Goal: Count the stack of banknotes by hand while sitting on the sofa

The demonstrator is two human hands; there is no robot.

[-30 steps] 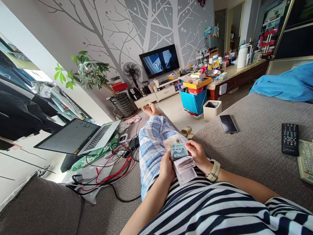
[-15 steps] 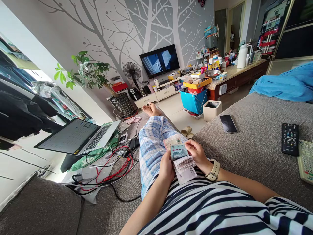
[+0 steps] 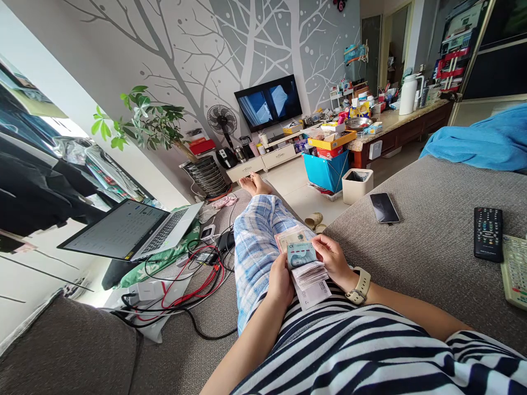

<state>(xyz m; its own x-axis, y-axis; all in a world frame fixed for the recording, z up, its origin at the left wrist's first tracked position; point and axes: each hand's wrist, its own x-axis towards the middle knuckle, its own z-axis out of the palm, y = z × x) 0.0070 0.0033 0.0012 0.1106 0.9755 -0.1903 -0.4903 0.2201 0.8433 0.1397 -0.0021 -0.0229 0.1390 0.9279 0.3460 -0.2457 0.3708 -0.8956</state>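
Observation:
I sit on a grey sofa with my legs stretched out in blue checked trousers [image 3: 257, 230]. Both hands hold a stack of banknotes [image 3: 307, 269] over my lap. My left hand [image 3: 280, 281] grips the stack from the left, fingers curled round it. My right hand [image 3: 334, 258], with a cream watch on its wrist, pinches the top green note at its right edge. Several more notes [image 3: 290, 237] lie on my thigh just beyond the stack.
An open laptop [image 3: 132, 229] rests on a green cushion to my left, above tangled red and black cables [image 3: 185, 285]. A phone [image 3: 384, 208] and two remotes [image 3: 488, 233] lie on the sofa seat at right. A TV [image 3: 268, 102], fan and cluttered counter stand across the room.

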